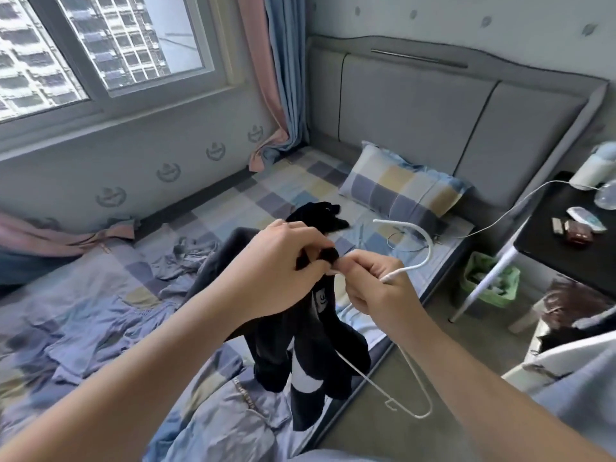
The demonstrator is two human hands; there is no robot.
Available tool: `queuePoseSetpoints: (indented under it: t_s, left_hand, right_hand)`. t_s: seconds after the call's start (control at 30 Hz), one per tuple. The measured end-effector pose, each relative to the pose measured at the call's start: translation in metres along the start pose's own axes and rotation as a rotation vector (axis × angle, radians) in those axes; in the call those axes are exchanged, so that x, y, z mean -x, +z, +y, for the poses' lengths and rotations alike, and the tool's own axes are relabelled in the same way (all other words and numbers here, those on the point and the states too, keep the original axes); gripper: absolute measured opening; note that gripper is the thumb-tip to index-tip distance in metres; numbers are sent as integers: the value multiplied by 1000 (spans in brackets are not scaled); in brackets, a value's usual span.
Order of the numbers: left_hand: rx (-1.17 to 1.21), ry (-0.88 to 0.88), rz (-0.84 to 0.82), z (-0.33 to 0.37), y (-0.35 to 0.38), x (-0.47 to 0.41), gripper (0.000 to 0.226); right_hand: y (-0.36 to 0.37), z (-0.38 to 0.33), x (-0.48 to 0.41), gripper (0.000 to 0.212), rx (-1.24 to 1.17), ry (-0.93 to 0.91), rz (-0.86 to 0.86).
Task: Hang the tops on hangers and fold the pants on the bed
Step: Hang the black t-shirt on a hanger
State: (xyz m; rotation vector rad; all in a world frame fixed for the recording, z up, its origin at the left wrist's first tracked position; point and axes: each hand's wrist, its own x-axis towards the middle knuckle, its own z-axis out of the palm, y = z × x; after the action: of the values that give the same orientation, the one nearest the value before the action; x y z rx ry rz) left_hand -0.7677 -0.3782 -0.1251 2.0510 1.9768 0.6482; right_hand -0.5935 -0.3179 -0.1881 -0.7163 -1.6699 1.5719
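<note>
A black top (310, 355) with white markings hangs bunched from both hands above the bed's edge. My left hand (283, 268) grips the top's upper part. My right hand (370, 285) holds the neck of a white wire hanger (420, 245) and pinches the black fabric beside it. The hanger's hook curves up and right; its lower frame sticks out below the garment at right. Another black garment (320, 211) lies on the bed behind my hands. A dark grey garment (213, 261) lies under my left forearm.
The bed (100, 295) carries a rumpled checked blue quilt and a checked pillow (400, 188) by the grey headboard. A black side table (566, 235) with small items stands at right, a green basket (490, 278) under it. A white cable (483, 225) runs to the bed.
</note>
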Motion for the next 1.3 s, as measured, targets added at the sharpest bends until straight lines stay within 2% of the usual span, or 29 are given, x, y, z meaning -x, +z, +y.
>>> queuePoseSetpoints:
  t_s: [0.1,0.23,0.37,0.53,0.67,0.77,0.9,1.0,1.1,1.2,1.3]
  left_hand:
    - [-211,136,-46,-17,6,6,49]
    - [-264,235,0,-46,6,14,38]
    - [-76,222,58,-65,11,25,31]
    - [6,240,129,-67,20,34,27]
    - [43,196,129,-67,25,37,32]
    - [24,162,63,-69,20,41,37]
    - [-74,161,-62,-59,22,44,51]
    - [-110,164,-102,-43,36,47,56]
    - [-73,152,-79,-32,51,49,52]
    - [-88,149,3,-26,57,47,38]
    - [-98,87,82,-31,58,45,41]
  right_hand:
    - [-13,-3,3,30,2,-29,-47]
    - [-37,-8,5,35,-15,-50,-86]
    - [-66,-7,5,37,77,-12,-107]
    - [-91,2,8,13,185,72,-126]
    - [-92,15,12,19,274,156,-132]
    - [-85,25,19,24,234,113,-67]
    - [-65,25,27,47,183,-3,-12]
    - [-47,23,25,46,271,-64,-33]
    - [-30,23,19,41,378,-117,-50]
    - [-20,25,14,44,410,-131,-40]
    - [-17,23,10,36,405,-101,-4]
